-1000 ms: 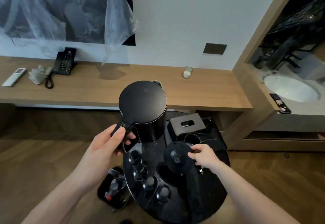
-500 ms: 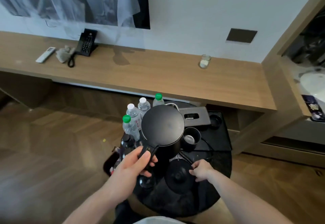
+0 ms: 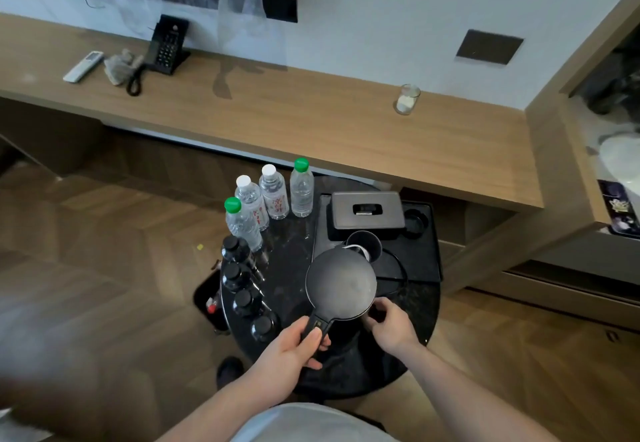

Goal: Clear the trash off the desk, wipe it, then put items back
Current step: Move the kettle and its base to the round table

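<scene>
Two hands busy at the round black table [image 3: 420, 306]: left hand [image 3: 292, 346] wraps the black kettle [image 3: 341, 285] handle, kettle over the tabletop; right hand [image 3: 391, 325] curls under its base edge, grip unclear.

kettle [image 3: 341, 285] hiding its base, right hand [image 3: 389, 325] fingertips tucked beneath

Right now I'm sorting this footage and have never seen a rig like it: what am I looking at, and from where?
One camera, worn on a person's head, looks down at their bare hands. The left hand grips the handle of a black round electric kettle. The right hand reaches under the kettle's side; what it touches is hidden. Below is a round black table with clear plastic water bottles and a flat black box. Beyond, the long wooden desk holds a black phone.
</scene>
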